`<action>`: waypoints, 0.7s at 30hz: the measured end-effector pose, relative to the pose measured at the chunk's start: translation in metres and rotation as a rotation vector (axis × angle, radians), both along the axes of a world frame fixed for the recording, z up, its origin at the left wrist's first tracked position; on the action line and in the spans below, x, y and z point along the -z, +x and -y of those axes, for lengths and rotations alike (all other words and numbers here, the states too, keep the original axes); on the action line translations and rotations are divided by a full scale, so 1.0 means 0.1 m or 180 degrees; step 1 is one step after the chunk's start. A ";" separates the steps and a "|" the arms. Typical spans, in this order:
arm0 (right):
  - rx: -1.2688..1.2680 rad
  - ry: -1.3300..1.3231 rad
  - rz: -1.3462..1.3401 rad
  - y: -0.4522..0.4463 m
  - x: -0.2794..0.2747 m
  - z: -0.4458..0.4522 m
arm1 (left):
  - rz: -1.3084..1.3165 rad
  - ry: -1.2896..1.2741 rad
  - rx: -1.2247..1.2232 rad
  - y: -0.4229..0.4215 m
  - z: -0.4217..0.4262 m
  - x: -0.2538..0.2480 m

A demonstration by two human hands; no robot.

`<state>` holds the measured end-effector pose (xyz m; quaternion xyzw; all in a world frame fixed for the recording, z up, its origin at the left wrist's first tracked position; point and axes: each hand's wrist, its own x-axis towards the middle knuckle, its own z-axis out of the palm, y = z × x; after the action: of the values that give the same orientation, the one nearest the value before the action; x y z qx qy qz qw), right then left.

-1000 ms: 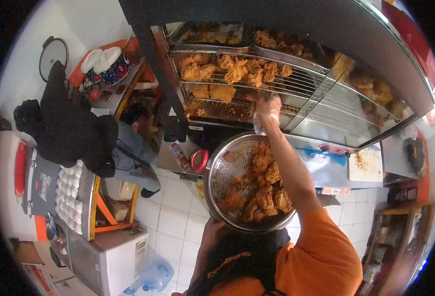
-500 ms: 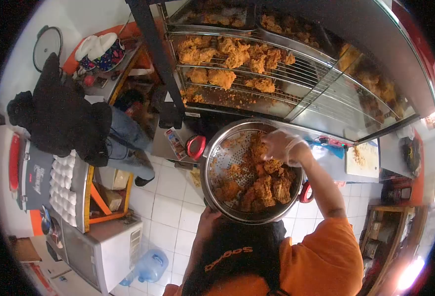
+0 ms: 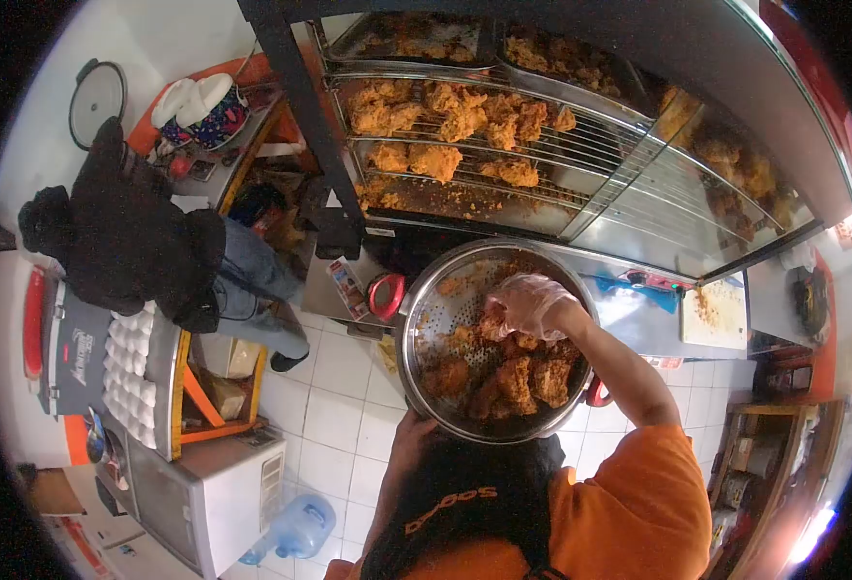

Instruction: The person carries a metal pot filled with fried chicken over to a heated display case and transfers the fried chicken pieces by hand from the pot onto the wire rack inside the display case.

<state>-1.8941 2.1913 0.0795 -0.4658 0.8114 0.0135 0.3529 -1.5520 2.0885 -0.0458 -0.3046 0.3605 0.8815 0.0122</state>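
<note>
A round steel steamer pot (image 3: 408, 340) with a perforated bottom and red handles is in front of me. Several pieces of fried chicken (image 3: 515, 384) and loose crumbs lie inside it, mostly to the right. My right hand (image 3: 530, 305), in a clear plastic glove, reaches into the pot with its fingers closed around a piece of fried chicken, which they partly cover. At the near left rim, my left hand (image 3: 414, 431) grips the pot from outside; most of its fingers are hidden beneath.
Beyond the pot stands a glass display cabinet (image 3: 609, 208) with fried chicken on wire racks. A cutting board (image 3: 714, 314) with crumbs lies at right. To the left, a person in black (image 3: 136, 232) stands near egg trays (image 3: 131, 372). A blue water bottle (image 3: 302, 527) rests on the floor.
My right hand has shifted slightly left and down, closing its fingers on a chicken piece among the others. The left hand stays at the pot's rim.
</note>
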 end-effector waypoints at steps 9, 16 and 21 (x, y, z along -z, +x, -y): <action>0.1302 -0.1197 0.1048 -0.35 -0.24 -0.06 | 0.0469 -0.0475 0.0219 -0.07 0.03 -0.20; 0.3639 -0.2943 0.2078 -0.74 -0.43 0.64 | 0.0333 -0.0106 0.0063 0.01 0.00 0.24; 0.2648 -0.2693 0.0281 -1.47 0.13 1.13 | 0.0438 -0.0342 0.0160 0.02 0.01 0.22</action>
<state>-2.0409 2.0786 0.0669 -0.2091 0.8452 -0.4698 0.1457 -1.5503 2.0875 -0.0674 -0.3555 0.4132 0.8373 0.0427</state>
